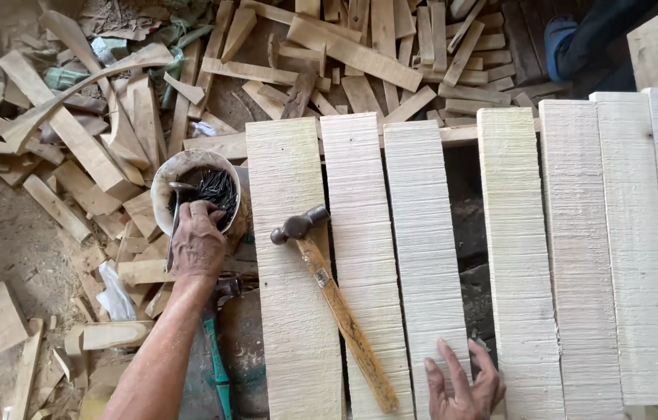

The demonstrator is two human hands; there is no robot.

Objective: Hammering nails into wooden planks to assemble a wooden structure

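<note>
Pale sawn planks (430,257) are lying side by side, with gaps showing between some of them. Taking the hammer (334,299) as landmark: it is resting unheld, slanted across the planks. Left of its head, the bowl of dark nails (193,187) is sitting among offcuts (88,155), and the left hand (197,241) is dipping curled fingers into it; sharp points could be pricking skin. Right of its handle end, the right hand (465,385) is pressing spread and empty on a plank, which could be shifting.
</note>
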